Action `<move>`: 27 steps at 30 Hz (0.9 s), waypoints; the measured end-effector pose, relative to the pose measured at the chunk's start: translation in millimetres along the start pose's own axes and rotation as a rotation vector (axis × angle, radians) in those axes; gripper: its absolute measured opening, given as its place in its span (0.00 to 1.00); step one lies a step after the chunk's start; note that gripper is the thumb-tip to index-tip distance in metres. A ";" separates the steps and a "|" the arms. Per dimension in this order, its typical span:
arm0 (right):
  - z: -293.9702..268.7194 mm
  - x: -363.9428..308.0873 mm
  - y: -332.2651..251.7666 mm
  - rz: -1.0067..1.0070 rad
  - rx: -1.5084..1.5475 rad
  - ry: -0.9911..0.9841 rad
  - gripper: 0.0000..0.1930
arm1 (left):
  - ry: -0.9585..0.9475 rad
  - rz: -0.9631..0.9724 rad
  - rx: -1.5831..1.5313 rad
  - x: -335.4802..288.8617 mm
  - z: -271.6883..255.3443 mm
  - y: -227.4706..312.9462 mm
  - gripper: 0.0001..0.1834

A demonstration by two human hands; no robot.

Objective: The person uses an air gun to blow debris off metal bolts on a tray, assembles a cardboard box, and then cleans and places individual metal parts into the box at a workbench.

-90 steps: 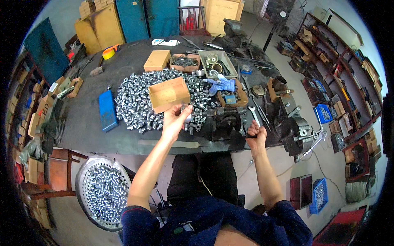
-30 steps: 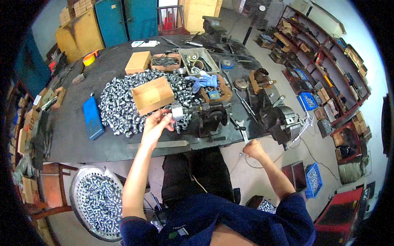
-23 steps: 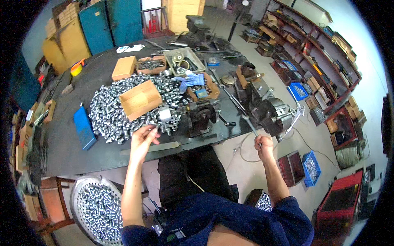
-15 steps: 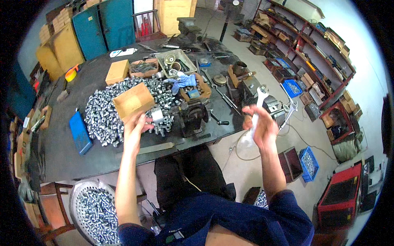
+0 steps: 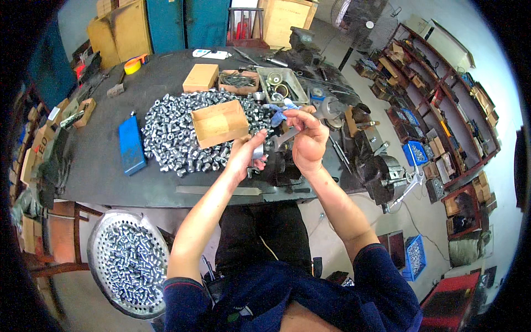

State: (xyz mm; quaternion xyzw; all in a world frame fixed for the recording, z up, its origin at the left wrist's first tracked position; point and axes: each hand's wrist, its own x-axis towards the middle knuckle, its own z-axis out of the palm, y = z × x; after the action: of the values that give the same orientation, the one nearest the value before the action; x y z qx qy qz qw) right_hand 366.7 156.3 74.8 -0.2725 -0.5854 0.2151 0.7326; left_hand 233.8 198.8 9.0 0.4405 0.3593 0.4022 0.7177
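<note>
My right hand (image 5: 307,142) grips a grey open-end wrench (image 5: 301,126) and holds it over the dark vise-like fixture (image 5: 283,164) at the table's near edge. My left hand (image 5: 244,157) rests its fingers on a small silver metal fitting (image 5: 258,152) seated at the fixture. A big heap of similar silver fittings (image 5: 177,130) lies just left of my hands, with an open cardboard box (image 5: 219,123) sitting on it.
A blue flat case (image 5: 131,144) lies left of the heap. A grey tray of parts (image 5: 282,84), small boxes and tools sit farther back. A perforated metal basin of fittings (image 5: 128,262) stands at lower left. A lathe chuck (image 5: 387,176) and shelves are at right.
My right hand lifted the wrench from beside the table's edge and brought it left over the fixture. My left hand stayed at the fitting.
</note>
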 end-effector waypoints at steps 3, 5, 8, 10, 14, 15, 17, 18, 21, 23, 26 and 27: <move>2.8 -2.6 4.2 0.029 -0.033 -0.052 0.24 | 0.040 -0.028 0.013 -2.4 2.4 1.1 0.21; 4.7 -5.0 10.6 0.046 0.010 -0.037 0.24 | 0.043 -0.020 0.029 -3.1 4.8 3.2 0.19; 4.2 -4.2 20.2 0.028 -0.065 -0.046 0.25 | 0.068 0.026 0.028 -1.5 5.8 -1.3 0.18; 5.8 -3.3 22.3 0.031 -0.151 -0.057 0.24 | 0.080 0.046 0.021 -1.6 4.9 -2.3 0.18; 12.9 -9.2 15.3 -0.044 -0.286 -0.060 0.23 | 0.083 0.099 0.001 1.1 4.0 -6.1 0.18; 14.4 -13.1 14.0 -0.095 -0.312 -0.059 0.22 | 0.083 0.115 -0.002 1.9 4.0 -7.2 0.18; 16.1 -16.8 15.3 -0.047 -0.265 -0.043 0.22 | 0.085 0.121 -0.006 2.2 4.2 -6.9 0.18; 15.7 -18.5 19.0 -0.031 -0.250 -0.023 0.22 | 0.088 0.120 -0.003 2.3 5.1 -7.1 0.18; 12.0 -10.9 27.9 -0.024 -0.313 -0.019 0.21 | 0.101 0.155 0.062 0.1 5.3 -6.9 0.15; 13.4 -1.5 29.0 0.120 -0.338 -0.011 0.20 | 0.102 0.287 0.121 1.4 4.3 -11.1 0.13; 8.4 23.0 46.3 0.217 -0.419 -0.138 0.16 | 0.107 0.542 0.204 11.9 -1.8 -27.3 0.10; 10.8 33.1 44.8 0.344 -0.275 -0.167 0.14 | 0.111 0.570 0.232 14.0 -3.8 -29.7 0.10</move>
State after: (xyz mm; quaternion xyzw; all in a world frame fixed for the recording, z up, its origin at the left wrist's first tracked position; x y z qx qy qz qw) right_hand 363.6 212.9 71.9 -0.4464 -0.6129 0.2769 0.5902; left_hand 244.2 204.0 -21.9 0.5797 0.3035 0.5672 0.5001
